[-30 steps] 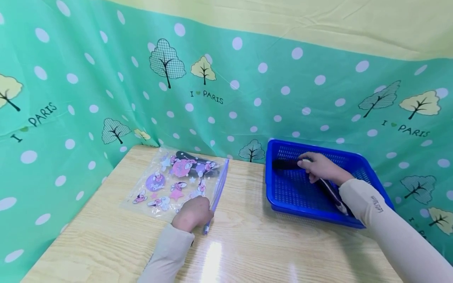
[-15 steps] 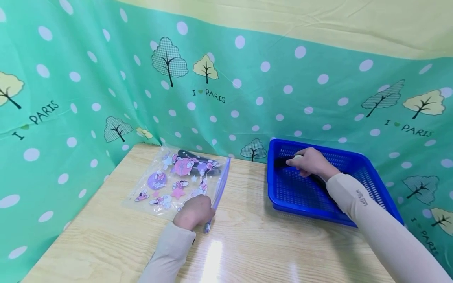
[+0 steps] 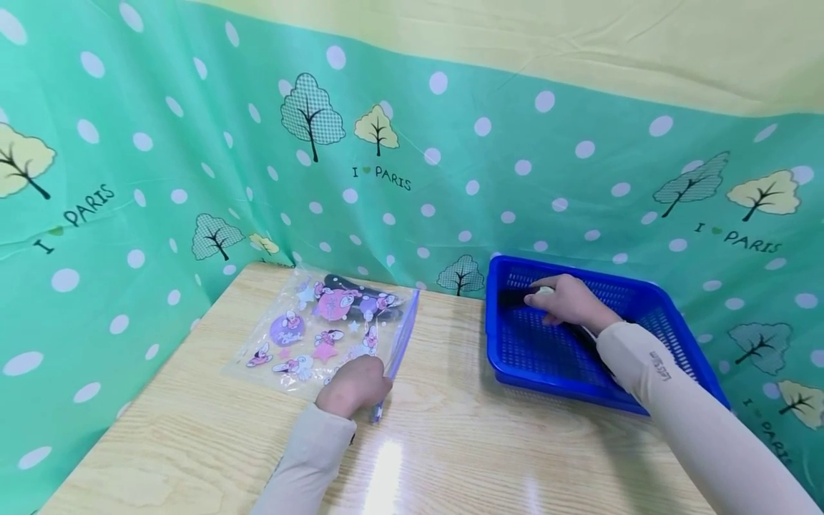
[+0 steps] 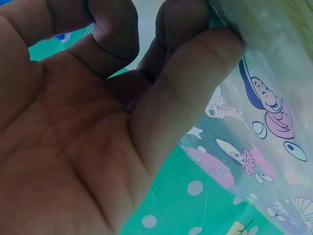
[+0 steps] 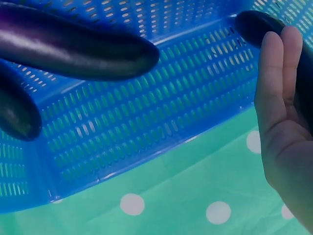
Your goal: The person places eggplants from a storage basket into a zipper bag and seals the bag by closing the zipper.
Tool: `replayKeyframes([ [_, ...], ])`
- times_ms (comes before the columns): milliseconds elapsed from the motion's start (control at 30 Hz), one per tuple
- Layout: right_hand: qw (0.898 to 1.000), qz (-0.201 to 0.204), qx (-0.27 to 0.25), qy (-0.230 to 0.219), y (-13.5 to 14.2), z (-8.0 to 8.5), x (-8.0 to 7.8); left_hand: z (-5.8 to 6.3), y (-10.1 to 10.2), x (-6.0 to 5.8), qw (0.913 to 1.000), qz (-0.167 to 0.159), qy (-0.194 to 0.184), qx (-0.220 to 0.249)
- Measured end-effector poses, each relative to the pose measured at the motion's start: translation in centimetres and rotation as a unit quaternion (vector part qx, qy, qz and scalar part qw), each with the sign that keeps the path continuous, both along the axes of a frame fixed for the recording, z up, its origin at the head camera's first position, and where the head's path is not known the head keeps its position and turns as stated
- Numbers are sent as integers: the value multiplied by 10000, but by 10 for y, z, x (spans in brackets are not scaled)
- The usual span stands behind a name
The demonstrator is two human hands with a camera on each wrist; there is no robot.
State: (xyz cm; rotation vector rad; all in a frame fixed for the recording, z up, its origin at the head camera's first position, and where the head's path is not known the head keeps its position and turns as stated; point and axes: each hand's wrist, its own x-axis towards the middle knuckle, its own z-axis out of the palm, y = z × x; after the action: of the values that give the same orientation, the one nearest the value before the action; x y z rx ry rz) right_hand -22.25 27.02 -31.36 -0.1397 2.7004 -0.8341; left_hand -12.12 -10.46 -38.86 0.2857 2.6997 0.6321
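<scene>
My left hand (image 3: 356,386) pinches the purple-edged opening of a clear zip bag (image 3: 260,350) printed with pink and purple cartoon figures. Thumb and fingers meet at the bag's edge in the left wrist view. Dark, long shapes (image 3: 360,299), like eggplants, lie inside the bag. Within a blue basket (image 3: 560,388), my right hand (image 3: 573,299) grips a dark eggplant (image 3: 512,297) near its pale stem end. In the right wrist view two straight fingers (image 5: 274,73) lie along that eggplant (image 5: 254,27). Two more eggplants show there, a glossy purple one (image 5: 73,46) and a darker one (image 5: 17,110).
Both things rest on a light wooden table (image 3: 450,429), the bag to the left and the basket to the right. A green dotted curtain (image 3: 412,229) with tree prints hangs behind and along the left side. Bare tabletop lies between bag and basket.
My right hand has shifted slightly left inside the basket, toward the end of the dark eggplant. My left hand stays on the bag's edge.
</scene>
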Motion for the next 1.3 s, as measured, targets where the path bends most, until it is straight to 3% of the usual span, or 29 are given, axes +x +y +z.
replayKeyframes([
  [267, 9995, -19, -172, 253, 2, 13, 5, 0, 0, 0, 10000, -7, 2, -27],
  [567, 9924, -251, -933, 766, 7, 29, 17, 0, -2, 0, 9999, 60, -70, 146],
  [867, 9897, -70, -1003, 1015, -18, 39, 50, 0, -6, 1, 9994, 48, -126, 331],
  [1067, 9851, 395, -1497, 742, -49, 29, 87, 2, -6, 1, 9986, 95, -261, 447],
  [1300, 9796, 925, -1642, 698, -85, -1, 117, 3, -4, 1, 9994, -93, 29, 322],
])
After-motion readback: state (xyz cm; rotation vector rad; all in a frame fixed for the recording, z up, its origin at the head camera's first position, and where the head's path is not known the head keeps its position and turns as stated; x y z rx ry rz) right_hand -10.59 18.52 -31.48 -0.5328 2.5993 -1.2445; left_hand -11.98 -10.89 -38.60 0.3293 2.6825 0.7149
